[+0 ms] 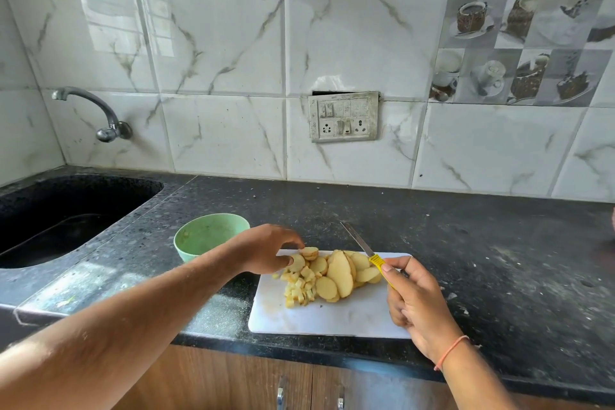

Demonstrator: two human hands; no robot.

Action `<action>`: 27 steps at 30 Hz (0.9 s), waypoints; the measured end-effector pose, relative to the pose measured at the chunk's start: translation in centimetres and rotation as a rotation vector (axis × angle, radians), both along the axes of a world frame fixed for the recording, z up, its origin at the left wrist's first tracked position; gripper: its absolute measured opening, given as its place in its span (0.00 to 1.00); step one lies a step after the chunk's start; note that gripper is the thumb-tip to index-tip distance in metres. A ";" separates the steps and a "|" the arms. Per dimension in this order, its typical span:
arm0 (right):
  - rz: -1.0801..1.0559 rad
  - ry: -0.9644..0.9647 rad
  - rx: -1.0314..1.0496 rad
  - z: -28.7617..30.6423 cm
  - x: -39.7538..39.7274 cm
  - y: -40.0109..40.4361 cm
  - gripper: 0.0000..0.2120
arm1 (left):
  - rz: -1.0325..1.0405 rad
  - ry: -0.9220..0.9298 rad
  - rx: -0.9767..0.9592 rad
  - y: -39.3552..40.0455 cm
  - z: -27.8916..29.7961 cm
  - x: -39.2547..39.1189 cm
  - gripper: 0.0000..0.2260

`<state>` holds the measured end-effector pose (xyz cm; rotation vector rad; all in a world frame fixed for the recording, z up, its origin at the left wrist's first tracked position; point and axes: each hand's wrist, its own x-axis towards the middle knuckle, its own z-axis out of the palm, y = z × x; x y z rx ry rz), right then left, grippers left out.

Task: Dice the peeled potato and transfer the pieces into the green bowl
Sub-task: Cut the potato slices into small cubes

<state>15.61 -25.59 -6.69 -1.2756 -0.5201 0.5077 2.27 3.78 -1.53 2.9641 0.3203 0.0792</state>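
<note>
A white cutting board (349, 316) lies on the black counter near its front edge. On it sit several round potato slices (339, 271) and a small heap of diced potato pieces (299, 288). My left hand (266, 248) reaches over the board's far left corner, fingertips touching a stack of small slices (309, 252). My right hand (416, 296) grips the yellow handle of a knife (364, 246), its blade pointing away over the board's far edge. The green bowl (208, 235) stands just left of the board, behind my left forearm.
A black sink (66, 216) is sunk into the counter at the left, with a tap (90, 110) on the tiled wall above it. A switch and socket panel (343, 116) is on the wall behind. Wooden cabinet doors (253, 383) run below the counter edge.
</note>
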 end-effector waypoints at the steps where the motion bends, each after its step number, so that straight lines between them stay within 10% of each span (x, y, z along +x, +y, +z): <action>1: -0.001 0.001 -0.001 0.0 0.0 0.0 0.05 | 0.034 0.021 -0.045 -0.1 0.1 0.1 0.20; 9: -0.007 0.001 -0.007 -0.1 0.1 0.0 0.06 | 0.058 0.149 -0.154 -0.5 0.9 1.0 0.30; 16: -0.006 -0.006 -0.008 0.0 0.1 -0.1 0.05 | 0.044 0.154 -0.069 -0.8 3.0 0.5 0.18; 27: -0.012 -0.027 -0.007 0.1 0.0 -0.1 0.05 | 0.506 -0.410 -0.374 -3.8 -1.6 -6.5 0.06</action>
